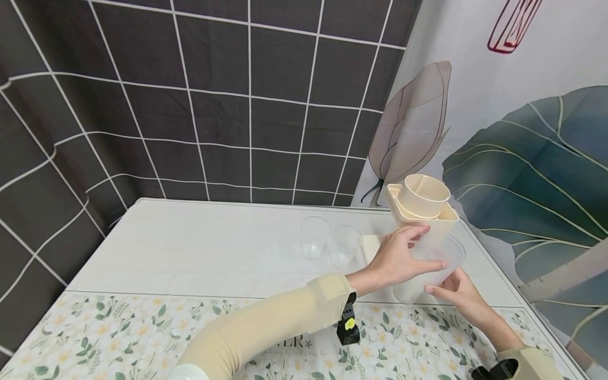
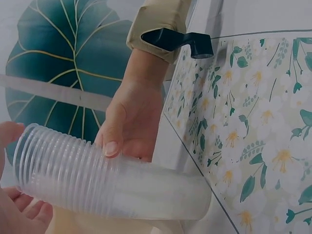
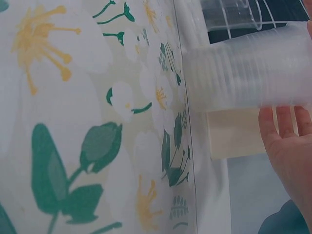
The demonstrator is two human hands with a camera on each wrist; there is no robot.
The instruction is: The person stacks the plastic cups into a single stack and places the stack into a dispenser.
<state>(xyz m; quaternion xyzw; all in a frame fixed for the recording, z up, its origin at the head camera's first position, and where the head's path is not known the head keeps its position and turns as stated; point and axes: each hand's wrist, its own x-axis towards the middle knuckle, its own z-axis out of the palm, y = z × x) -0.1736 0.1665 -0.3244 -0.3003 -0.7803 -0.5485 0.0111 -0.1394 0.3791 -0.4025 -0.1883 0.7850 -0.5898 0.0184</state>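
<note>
A long stack of clear plastic cups (image 1: pixel 412 284) is tilted over the right side of the table, its ringed rims toward the upper right. My left hand (image 1: pixel 401 259) holds it near the rim end, thumb in front and fingers behind. Lower down, my right hand (image 1: pixel 458 296) grips the stack from the right. In the left wrist view the right thumb lies on the side of the cup stack (image 2: pixel 112 183). The right wrist view has the right hand's fingertips against the stack (image 3: pixel 243 73). Behind my hands stands a cream plastic holder (image 1: pixel 396 203) with a round cup-like top.
Two clear cups (image 1: pixel 345 245) stand on the white part of the table (image 1: pixel 228 248), left of my left hand. A flower-patterned cloth (image 1: pixel 119 332) covers the near part. Dark gridded curtain (image 1: pixel 214 121) hangs behind, a leaf-printed one (image 1: pixel 546 174) at right.
</note>
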